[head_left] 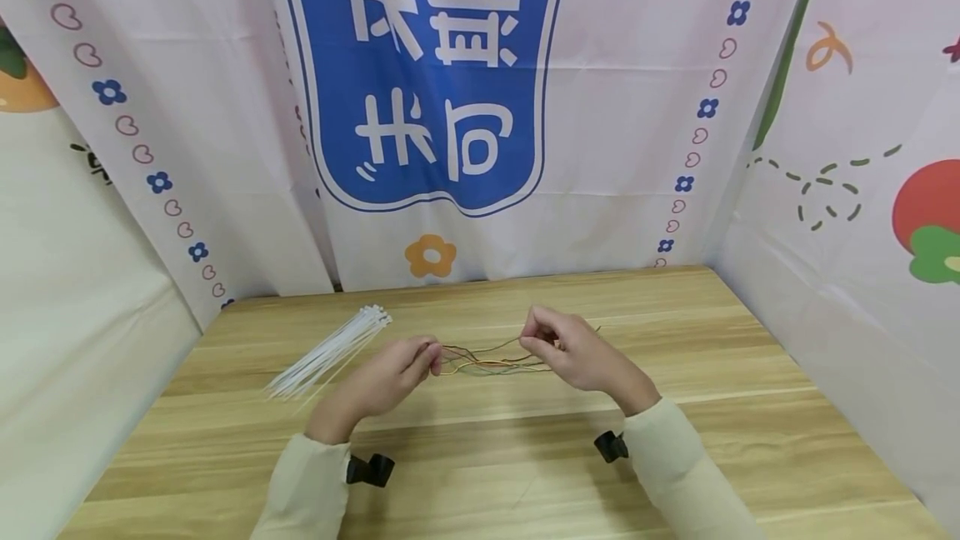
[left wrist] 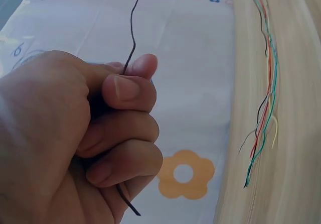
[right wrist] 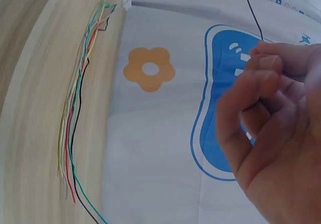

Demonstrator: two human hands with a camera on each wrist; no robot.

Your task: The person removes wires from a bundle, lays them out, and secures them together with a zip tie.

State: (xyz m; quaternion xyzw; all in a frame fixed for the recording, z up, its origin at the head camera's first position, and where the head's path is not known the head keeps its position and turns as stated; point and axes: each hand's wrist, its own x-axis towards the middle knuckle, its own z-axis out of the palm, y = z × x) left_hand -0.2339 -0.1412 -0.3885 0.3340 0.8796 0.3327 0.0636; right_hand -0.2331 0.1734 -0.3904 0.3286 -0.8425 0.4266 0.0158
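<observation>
My left hand (head_left: 397, 372) grips a thin dark wire (left wrist: 133, 33), its fingers curled round it and the free end poking out below the palm. My right hand (head_left: 576, 352) pinches the same wire between thumb and forefinger, so it spans from hand to hand. Both hands are raised over the wooden table. Beneath them lies a loose bundle of wires (right wrist: 75, 103) in red, green, yellow, black and grey, stretched out lengthwise on the tabletop.
White cable ties (head_left: 330, 352) lie in a fanned pile left of my left hand. The wooden table (head_left: 480, 448) ends at a printed white curtain (head_left: 615, 148) at the back, with more printed cloth on both sides.
</observation>
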